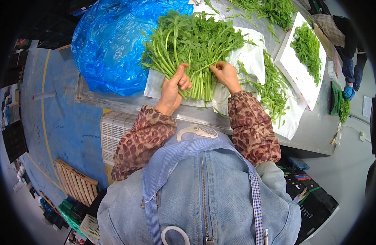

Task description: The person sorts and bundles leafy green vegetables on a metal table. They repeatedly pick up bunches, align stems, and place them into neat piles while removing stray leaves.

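My left hand [173,92] is closed around the stems of a bunch of leafy greens [162,58] that look like chrysanthemum greens. Thumb and fingers of my right hand [227,75] pinch a single stem [203,69] lying aslant over the others. Between and beyond both hands spreads a pile of the same greens [200,36], its cut stem ends towards me. White paper [154,84] lies under the pile, on a metal table [203,114].
A large blue plastic bag [111,52] bulges at the left. Loose greens [267,85] lie at the right, near a white foam tray [293,55] holding another bunch [307,52]. A blue-gloved co-worker's hand [348,92] is beside a green device [336,98]. A white crate [114,131] stands below the table edge.
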### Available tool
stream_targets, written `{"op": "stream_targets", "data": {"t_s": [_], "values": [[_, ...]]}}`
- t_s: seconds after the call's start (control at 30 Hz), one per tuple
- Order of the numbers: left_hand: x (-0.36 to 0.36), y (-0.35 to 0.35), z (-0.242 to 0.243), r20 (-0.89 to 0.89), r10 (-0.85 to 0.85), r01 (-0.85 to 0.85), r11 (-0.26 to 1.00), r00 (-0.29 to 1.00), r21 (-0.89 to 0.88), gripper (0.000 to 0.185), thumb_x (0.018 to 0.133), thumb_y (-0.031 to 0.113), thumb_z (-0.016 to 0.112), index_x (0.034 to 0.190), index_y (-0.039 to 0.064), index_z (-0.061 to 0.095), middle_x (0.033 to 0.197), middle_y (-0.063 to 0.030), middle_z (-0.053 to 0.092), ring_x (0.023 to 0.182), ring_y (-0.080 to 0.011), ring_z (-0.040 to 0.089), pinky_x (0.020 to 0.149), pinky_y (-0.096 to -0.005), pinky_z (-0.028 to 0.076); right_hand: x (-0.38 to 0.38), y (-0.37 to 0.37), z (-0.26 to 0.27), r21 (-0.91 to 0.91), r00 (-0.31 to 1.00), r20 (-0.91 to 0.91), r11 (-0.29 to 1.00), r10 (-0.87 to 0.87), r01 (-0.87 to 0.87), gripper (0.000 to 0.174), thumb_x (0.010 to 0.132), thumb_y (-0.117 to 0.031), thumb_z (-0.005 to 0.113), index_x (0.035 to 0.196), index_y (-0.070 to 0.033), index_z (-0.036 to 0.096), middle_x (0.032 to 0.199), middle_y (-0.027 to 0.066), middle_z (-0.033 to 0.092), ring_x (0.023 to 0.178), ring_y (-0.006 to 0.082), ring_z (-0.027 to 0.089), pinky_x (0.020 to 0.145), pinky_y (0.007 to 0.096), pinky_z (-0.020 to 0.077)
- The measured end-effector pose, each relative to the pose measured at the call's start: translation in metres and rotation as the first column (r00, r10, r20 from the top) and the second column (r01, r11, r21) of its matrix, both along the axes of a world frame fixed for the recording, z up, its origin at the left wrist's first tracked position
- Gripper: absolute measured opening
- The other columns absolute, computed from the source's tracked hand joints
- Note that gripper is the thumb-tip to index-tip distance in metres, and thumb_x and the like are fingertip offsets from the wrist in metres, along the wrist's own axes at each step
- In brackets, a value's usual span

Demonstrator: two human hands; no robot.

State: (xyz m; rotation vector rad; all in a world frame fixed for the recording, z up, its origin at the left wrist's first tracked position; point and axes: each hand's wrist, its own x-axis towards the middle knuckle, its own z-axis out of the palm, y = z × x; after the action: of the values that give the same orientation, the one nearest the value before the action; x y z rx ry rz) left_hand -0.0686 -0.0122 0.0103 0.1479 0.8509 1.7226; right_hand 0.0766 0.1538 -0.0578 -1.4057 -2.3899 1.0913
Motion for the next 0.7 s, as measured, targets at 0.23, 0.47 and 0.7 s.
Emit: {"op": "stream_targets", "data": {"t_s": [0.23,0.47,0.7], "values": [[0.000,0.000,-0.005,-0.048,-0.065,0.062,0.997,0.997,-0.054,0.028,0.099,0.030,0.047,0.110,0.004,0.050,0.063,0.0061,0.033,0.055,-0.0058,0.035,0.060,-0.0247,0.037,0.004,0.002,0.009,-0.075,0.997,-0.072,0.997,-0.038,0.033,0.026,0.083,-0.023,0.062,0.080,0.002,0.062,0.066,0.0050,0.061,0.056,0.0103,0.057,0.052,0.0263,0.0439],[0.002,0.000,-0.006,-0.031,-0.077,0.074,0.993,0.997,-0.090,0.028,0.098,0.029,0.049,0.110,0.004,0.050,0.064,0.0053,0.035,0.055,-0.0063,0.036,0.061,-0.0254,0.038,0.020,0.003,0.030,-0.646,0.946,-0.167,0.756,-0.278,0.108,0.022,0.083,-0.024,0.055,0.085,-0.003,0.059,0.079,0.0029,0.061,0.064,0.0126,0.056,0.058,0.0273,0.0410],[0.003,0.000,-0.008,-0.027,-0.079,0.075,0.991,0.997,-0.109,0.029,0.098,0.029,0.050,0.111,0.003,0.050,0.065,0.0050,0.036,0.056,-0.0067,0.036,0.061,-0.0257,0.038,0.014,-0.001,0.035,-0.810,0.890,-0.179,0.577,-0.419,0.108,0.023,0.090,-0.032,0.059,0.092,-0.009,0.058,0.072,-0.0033,0.051,0.064,0.0055,0.051,0.054,0.0220,0.0378]]}}
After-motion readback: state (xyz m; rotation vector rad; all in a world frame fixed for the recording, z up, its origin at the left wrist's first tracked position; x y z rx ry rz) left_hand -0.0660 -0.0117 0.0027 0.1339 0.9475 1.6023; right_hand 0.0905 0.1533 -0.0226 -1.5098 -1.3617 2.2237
